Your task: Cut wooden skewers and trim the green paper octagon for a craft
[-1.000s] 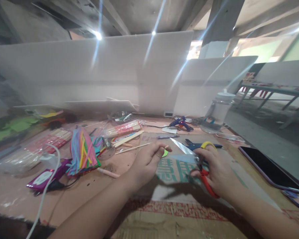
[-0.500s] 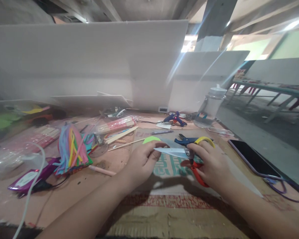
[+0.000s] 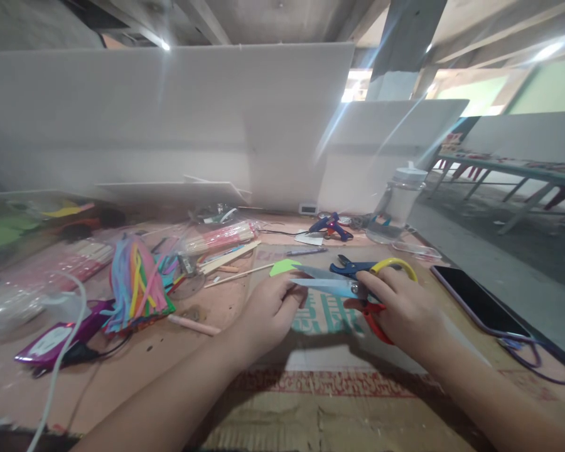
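My right hand [image 3: 400, 307] is wrapped round the handles of the scissors [image 3: 329, 285], one yellow and one red. The blades point left and stand slightly apart, their tips close to the fingers of my left hand [image 3: 275, 307]. Those fingers are curled together at the edge of a bright green piece [image 3: 284, 267], which sticks out beyond them; whether they pinch it is partly hidden. Beneath both hands lies a translucent sheet [image 3: 311, 351] over cardboard with green print. Blue-handled pliers [image 3: 353, 267] rest just behind the scissors.
A glue gun [image 3: 330, 226] and a water bottle [image 3: 398, 204] stand at the back. To the right lies a phone [image 3: 480, 301] beside purple-handled scissors [image 3: 539, 361]. Colourful pipe cleaners [image 3: 139, 282], sticks [image 3: 233, 256] and a purple device with a white cable [image 3: 51, 342] are on the left.
The scissors' blades have spread apart, and the yellow handle has moved up and right with my right hand. More of the green piece shows beyond my left fingers.
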A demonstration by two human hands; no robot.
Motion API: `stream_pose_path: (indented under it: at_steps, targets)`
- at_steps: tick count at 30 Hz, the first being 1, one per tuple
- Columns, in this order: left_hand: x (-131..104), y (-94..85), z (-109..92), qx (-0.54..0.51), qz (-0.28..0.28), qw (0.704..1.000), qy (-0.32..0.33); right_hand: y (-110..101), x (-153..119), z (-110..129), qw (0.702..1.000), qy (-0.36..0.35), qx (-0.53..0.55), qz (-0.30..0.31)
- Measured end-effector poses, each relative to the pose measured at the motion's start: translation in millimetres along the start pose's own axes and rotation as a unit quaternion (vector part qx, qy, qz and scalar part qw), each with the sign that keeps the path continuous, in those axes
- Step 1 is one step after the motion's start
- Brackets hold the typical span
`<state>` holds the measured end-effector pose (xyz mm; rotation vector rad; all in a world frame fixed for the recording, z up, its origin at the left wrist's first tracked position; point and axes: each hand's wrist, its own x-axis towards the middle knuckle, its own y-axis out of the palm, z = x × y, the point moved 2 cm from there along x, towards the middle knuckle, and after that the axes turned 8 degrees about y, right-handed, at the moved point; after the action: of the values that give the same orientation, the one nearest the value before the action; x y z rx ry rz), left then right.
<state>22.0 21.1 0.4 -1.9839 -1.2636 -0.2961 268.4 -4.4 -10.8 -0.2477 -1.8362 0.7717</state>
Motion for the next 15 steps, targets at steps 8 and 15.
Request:
stream_pose_path:
  at_steps: [8,15]
  targets:
    - [4.5,-3.4,1.9,-0.018,-0.045,0.999,-0.022,9.5,-2.2,-4.3,0.983,0.124,0.101,0.093]
    - [10.2,-16.3,12.0,0.012,-0.073,0.993,-0.094,24.7,-5.7,-56.4,0.956,0.242,0.084,0.144]
